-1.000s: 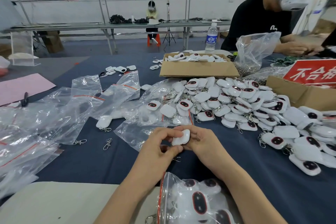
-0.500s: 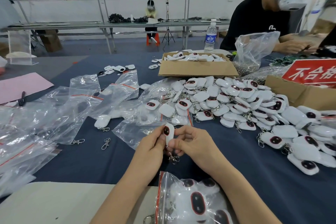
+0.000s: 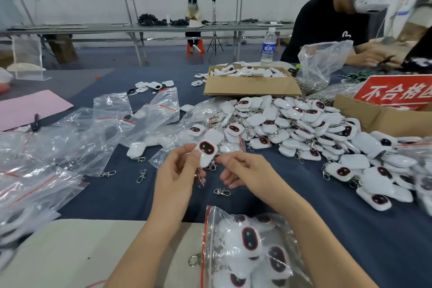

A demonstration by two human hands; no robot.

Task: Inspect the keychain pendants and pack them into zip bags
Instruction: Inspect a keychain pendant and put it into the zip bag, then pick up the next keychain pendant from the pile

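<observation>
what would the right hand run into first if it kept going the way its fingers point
Most likely the pendant pinched in the left hand. The right hand points across at its lower end, close by, though depth is unclear.

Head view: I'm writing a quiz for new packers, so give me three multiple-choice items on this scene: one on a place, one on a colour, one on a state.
1. Where does the filled zip bag lie?
A. at the far end of the view
B. on the floor
C. nearest the camera, in front of the person

2. What colour is the sign at the right?
A. green
B. red
C. yellow

3. What state is the pendant being inspected in?
A. pinched in the left hand, dark face toward the camera
B. sealed inside a bag
C. lying on the pile

Answers:
1 C: it sits at the bottom of the view, closest to the wearer.
2 B: white characters stand on a red ground.
3 A: the left thumb and fingers pinch it above the cloth, face showing.
</observation>
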